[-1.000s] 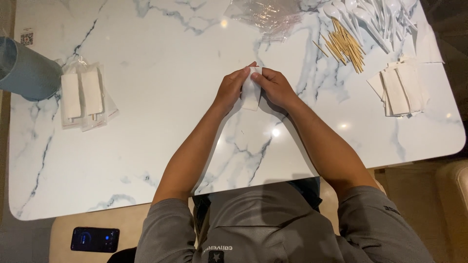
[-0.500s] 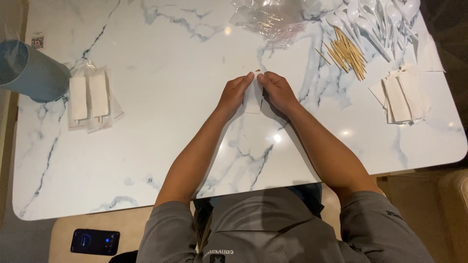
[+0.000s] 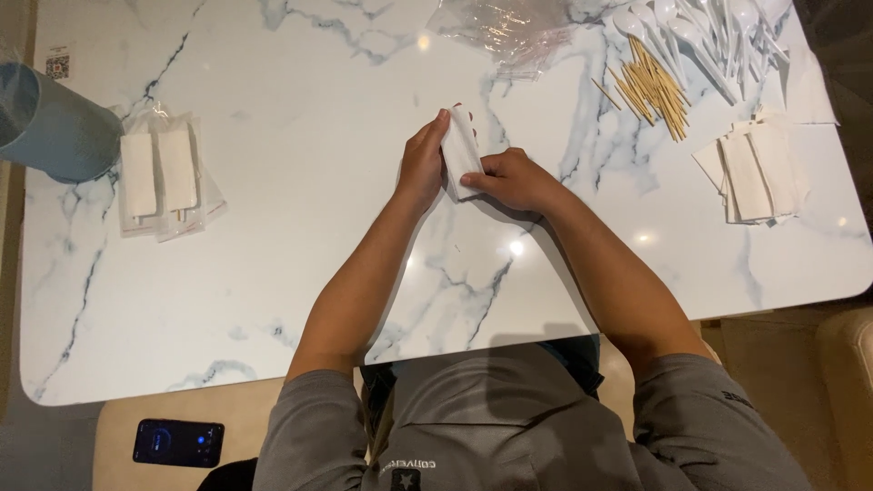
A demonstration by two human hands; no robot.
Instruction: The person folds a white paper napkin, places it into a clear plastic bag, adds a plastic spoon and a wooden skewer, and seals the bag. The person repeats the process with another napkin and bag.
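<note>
A folded white napkin (image 3: 459, 150) lies on the marble table (image 3: 300, 273) near its middle. My left hand (image 3: 422, 164) holds the napkin's left edge with fingers along its side. My right hand (image 3: 511, 178) pinches its lower right corner. Both hands touch the same napkin. To the right lie a stack of folded white napkins (image 3: 753, 171), a heap of wooden toothpicks (image 3: 653, 89) and several white plastic spoons (image 3: 691, 32).
Clear plastic packets holding napkins (image 3: 164, 177) lie at the left beside a blue cup (image 3: 50, 127). Crumpled clear plastic wrap (image 3: 496, 27) sits at the far edge. A phone (image 3: 177, 443) rests on the seat below the table's near edge.
My hands have shifted from pressing the napkin flat with both palms to gripping its sides; the right hand moved down to the lower corner. The napkin now looks narrower.
</note>
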